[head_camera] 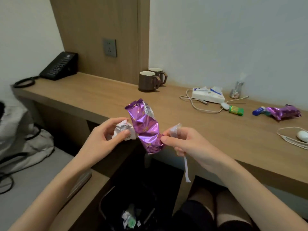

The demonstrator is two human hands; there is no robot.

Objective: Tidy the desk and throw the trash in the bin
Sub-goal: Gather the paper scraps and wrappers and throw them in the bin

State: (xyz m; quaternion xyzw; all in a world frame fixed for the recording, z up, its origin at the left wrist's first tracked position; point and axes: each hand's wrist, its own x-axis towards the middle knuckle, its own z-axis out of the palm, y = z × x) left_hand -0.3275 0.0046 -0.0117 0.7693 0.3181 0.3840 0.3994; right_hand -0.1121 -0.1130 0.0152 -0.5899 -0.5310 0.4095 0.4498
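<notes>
purple wrapper (pixel 145 127) is held over the bin (pixel 106 197), pinched near its lower end by my right hand (pixel 186 144), which also clutches a clear scrap (pixel 175 130); my left hand (pixel 106 135) grips crumpled paper (pixel 124 130). i judge both loads are gathered here for one drop.

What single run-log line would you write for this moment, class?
stage: trash held, bin below | left hand: holds paper ball | right hand: pinches wrapper, plastic scrap | desk: second wrapper
</notes>
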